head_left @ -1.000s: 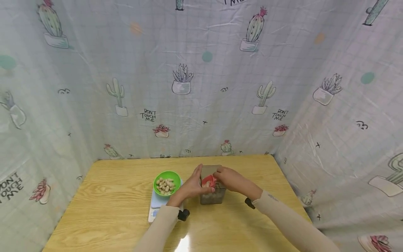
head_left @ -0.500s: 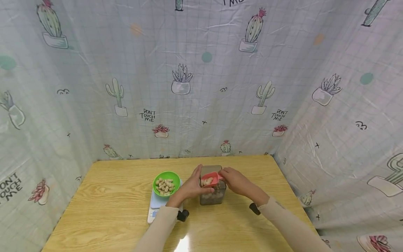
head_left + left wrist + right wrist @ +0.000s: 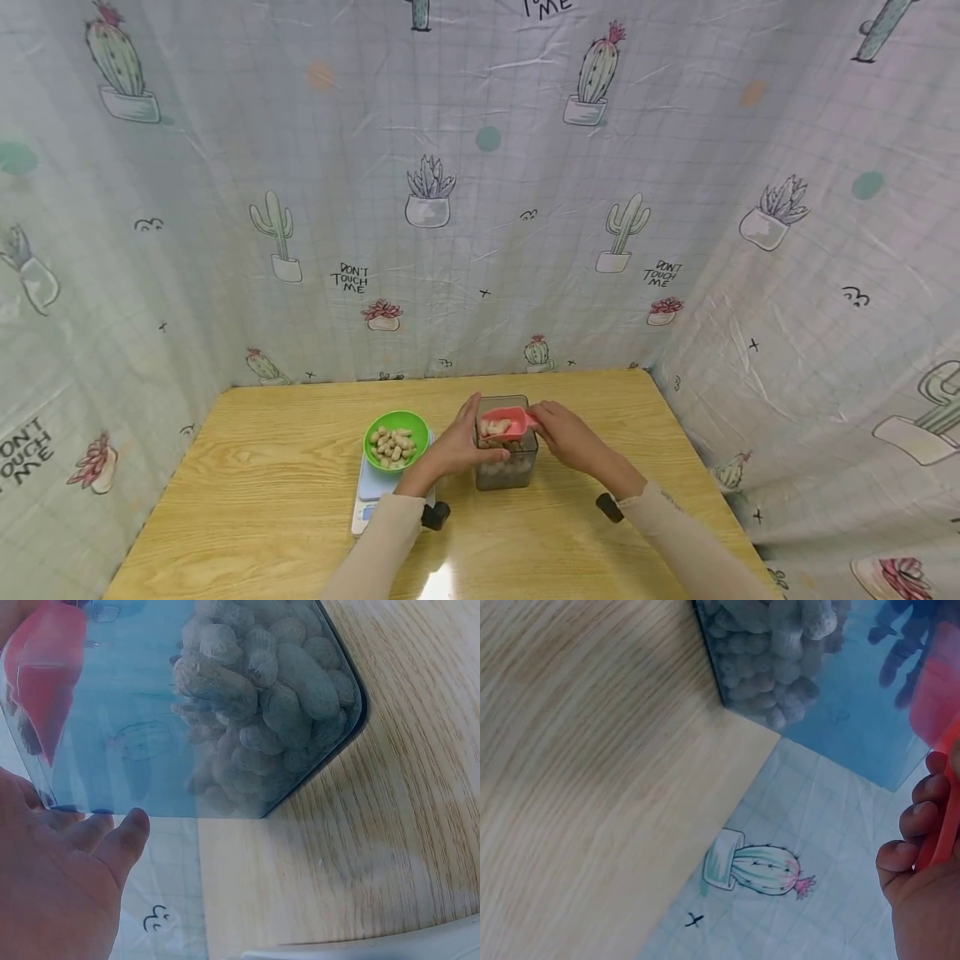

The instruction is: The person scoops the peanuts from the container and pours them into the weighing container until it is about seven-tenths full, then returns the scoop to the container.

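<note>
A transparent grey plastic container [image 3: 504, 478] stands on the table, its lower part filled with unshelled peanuts [image 3: 255, 697]. My left hand [image 3: 452, 446] grips the container from the left, thumb across the front and fingers along the far side. In the left wrist view, fingertips press on its wall. My right hand [image 3: 567, 439] holds a red scoop [image 3: 517, 428] by its handle, fingers curled round it in the right wrist view. The scoop lies level within the container's opening, above the heap, carrying a few peanuts [image 3: 494, 427].
Left of the container, a green bowl [image 3: 411, 417] with peanuts sits on a white kitchen scale [image 3: 372, 485]. The wooden table [image 3: 285, 467] meets a cactus-print curtain [image 3: 480, 250] at its back and sides.
My right hand has drawn the scoop up out of the peanuts and slightly right, levelling it with peanuts inside. My left hand keeps its place on the container.
</note>
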Tool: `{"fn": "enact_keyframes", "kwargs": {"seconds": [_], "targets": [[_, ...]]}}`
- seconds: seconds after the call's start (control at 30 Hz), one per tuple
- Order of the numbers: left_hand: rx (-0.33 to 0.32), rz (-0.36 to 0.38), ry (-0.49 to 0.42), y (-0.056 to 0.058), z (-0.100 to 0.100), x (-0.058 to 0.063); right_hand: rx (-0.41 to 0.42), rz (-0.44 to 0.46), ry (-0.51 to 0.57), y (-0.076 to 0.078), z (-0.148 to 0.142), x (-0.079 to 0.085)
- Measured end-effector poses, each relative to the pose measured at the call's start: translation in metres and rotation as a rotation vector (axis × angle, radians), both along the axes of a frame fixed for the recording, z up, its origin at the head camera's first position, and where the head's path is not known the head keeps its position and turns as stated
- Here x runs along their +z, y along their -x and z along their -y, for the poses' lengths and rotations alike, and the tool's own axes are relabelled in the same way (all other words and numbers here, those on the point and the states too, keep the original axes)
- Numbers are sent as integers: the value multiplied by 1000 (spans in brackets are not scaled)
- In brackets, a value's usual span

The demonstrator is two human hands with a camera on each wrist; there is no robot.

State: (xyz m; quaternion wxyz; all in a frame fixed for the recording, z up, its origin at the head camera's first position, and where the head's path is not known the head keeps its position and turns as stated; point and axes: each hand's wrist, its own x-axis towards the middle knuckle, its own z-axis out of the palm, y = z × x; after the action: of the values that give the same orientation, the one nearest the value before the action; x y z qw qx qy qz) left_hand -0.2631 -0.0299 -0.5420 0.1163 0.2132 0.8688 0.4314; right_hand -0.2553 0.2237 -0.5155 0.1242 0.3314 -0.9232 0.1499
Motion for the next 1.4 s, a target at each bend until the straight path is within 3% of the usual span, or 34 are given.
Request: {"fn": "enact_keyframes", "kwargs": {"seconds": [0.43, 0.7, 0.93, 1.27, 1.4], "targets": [[-3, -27, 48, -5, -1, 7, -67, -96, 17, -2, -13, 0], [0, -141, 65, -11, 4, 24, -52, -154, 36, 0, -18, 20], [38, -176, 54, -14, 8, 39, -26, -182, 52, 4, -18, 36], [108, -158, 24, -25, 43, 63, 32, -207, 46, 6, -4, 55], [125, -172, -2, -27, 59, 67, 27, -200, 64, 5, 1, 62]]}}
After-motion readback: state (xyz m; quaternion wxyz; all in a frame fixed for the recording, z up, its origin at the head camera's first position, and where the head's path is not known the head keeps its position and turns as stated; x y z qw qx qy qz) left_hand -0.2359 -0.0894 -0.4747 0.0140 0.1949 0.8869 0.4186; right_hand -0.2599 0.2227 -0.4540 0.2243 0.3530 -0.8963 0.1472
